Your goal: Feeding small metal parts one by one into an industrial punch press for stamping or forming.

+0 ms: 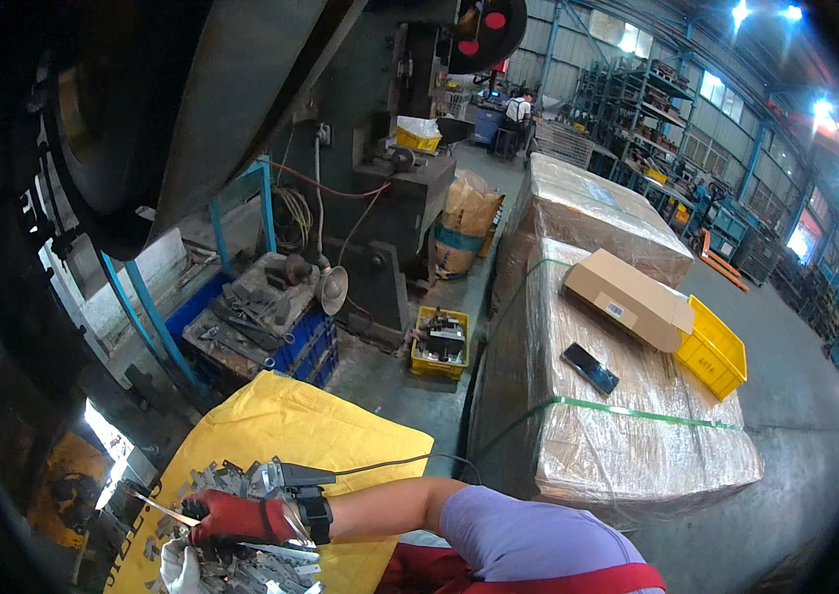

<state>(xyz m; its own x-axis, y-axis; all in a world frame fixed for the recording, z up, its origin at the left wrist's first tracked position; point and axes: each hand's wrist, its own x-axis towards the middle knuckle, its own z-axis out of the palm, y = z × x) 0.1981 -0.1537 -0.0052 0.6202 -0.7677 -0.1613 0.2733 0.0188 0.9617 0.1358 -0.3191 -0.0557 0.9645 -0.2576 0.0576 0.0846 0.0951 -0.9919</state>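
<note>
My right hand, in a red glove, is closed around a thin, pale, rod-like tool. The tool points left toward the dark machine, and its exact kind is unclear. Just below it, my left hand wears a white glove. Its fingers look curled together, and whatever they hold is hidden. Both hands are over a heap of small flat grey metal pieces on a yellow sheet. A dark band with a box-like device sits on my right wrist, beside a black cable.
The dark machine stands close at left. Beyond the sheet, a blue crate carries metal tools. A yellow bin sits on the floor. At right, a wrapped pallet bears a phone, a cardboard box and a yellow tray.
</note>
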